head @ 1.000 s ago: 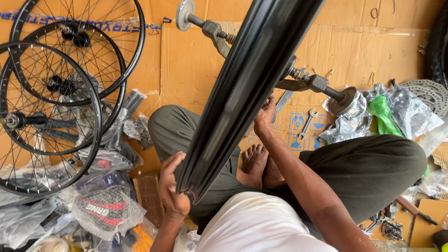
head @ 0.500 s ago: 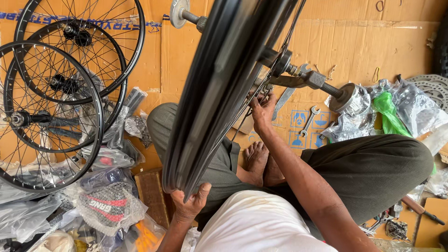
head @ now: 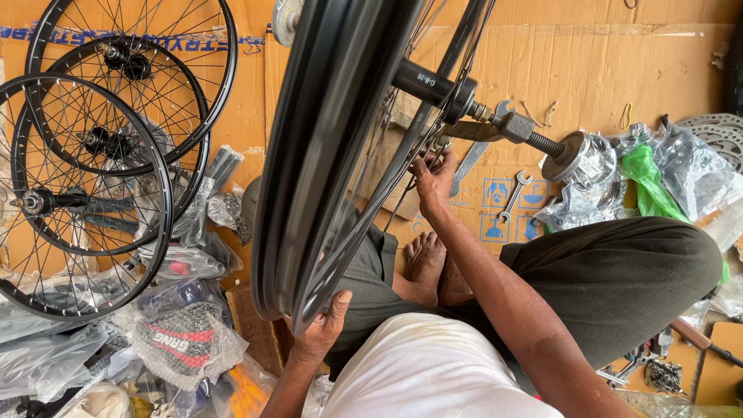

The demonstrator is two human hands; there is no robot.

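A black bicycle wheel rim (head: 325, 147) stands upright in front of me, seen almost edge-on, with its hub (head: 429, 85) on a threaded axle. My left hand (head: 321, 329) grips the rim's lowest part near my lap. My right hand (head: 432, 178) reaches between the spokes, fingers pinched at a spoke near the hub. I sit cross-legged on cardboard in dark trousers, bare feet (head: 426, 263) below the wheel.
Three finished spoked wheels (head: 85, 193) lean at the left. Plastic bags of parts (head: 186, 340) lie under them. Spanners (head: 515, 197) lie on the cardboard floor. More bags, one green (head: 646, 182), are at the right, with tools (head: 696, 337) near my knee.
The wheel has turned from edge-on so that its hub and spokes show. My left hand slid lower under the rim. My right hand stays among the spokes.
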